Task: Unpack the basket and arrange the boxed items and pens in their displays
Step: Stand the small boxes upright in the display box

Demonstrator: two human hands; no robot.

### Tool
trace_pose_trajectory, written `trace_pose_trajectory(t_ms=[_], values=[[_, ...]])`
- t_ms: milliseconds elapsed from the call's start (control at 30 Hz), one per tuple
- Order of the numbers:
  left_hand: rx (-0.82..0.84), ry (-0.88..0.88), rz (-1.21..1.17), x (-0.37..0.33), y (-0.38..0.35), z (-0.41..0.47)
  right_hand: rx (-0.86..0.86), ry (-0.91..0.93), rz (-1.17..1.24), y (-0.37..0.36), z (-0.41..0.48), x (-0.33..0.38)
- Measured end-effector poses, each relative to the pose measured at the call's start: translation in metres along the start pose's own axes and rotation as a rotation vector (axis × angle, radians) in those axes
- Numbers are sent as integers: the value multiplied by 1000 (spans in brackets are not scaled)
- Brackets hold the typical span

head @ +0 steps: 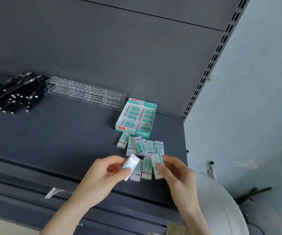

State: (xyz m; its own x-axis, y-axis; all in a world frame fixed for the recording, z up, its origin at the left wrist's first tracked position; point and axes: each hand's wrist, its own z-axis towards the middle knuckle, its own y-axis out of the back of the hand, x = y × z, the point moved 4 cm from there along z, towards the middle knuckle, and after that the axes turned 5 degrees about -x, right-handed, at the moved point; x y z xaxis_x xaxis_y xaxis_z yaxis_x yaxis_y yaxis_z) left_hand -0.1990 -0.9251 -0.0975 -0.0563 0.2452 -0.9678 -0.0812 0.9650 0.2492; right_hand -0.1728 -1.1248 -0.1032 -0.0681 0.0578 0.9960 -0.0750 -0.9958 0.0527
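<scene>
A teal and white display carton (119,123) sits on the dark shelf (60,133), filled with small boxed items in two rows. Several loose white and teal boxes (141,145) lie scattered in front of it. My left hand (103,175) is shut on one wrapped box (131,162), tilted. My right hand (174,172) pinches another box (157,164) held upright. Two more boxes (142,169) lie between my hands. A pile of black pens (13,94) lies at the far left beside a clear acrylic pen holder (86,92) with many holes.
The shelf's back panel (119,48) rises behind everything, with a slotted upright (211,65) at the right. A pale wall (255,99) lies beyond the shelf's right end. A white rounded object (221,209) sits below my right arm. A scrap of clear wrapper (52,192) hangs on the shelf's front rail.
</scene>
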Motion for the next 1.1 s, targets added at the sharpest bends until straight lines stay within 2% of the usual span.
trace_pose_trajectory(t_ms=[233, 400, 567, 667, 800, 933, 1033, 1100], values=[[-21, 79, -415, -16, -4, 11, 66, 30, 226, -19, 18, 25], [39, 62, -289, -16, -2, 46, 99, 43, 278, -41, 39, 34], [97, 26, -339, -18, 12, 78, 119, 76, 266, -63, 59, 34], [95, -42, -285, -19, 29, 101, 78, 75, 256, -74, 72, 33], [126, -112, -186, -16, 43, 132, 6, 35, 157, -80, 90, 30], [140, -147, -177, -12, 44, 155, -81, 123, -51, -81, 106, 32], [29, -48, -236, 3, 47, 169, -143, 131, -260, -84, 124, 32], [-35, 47, -310, 16, 50, 174, -106, 107, -390, -93, 136, 30]])
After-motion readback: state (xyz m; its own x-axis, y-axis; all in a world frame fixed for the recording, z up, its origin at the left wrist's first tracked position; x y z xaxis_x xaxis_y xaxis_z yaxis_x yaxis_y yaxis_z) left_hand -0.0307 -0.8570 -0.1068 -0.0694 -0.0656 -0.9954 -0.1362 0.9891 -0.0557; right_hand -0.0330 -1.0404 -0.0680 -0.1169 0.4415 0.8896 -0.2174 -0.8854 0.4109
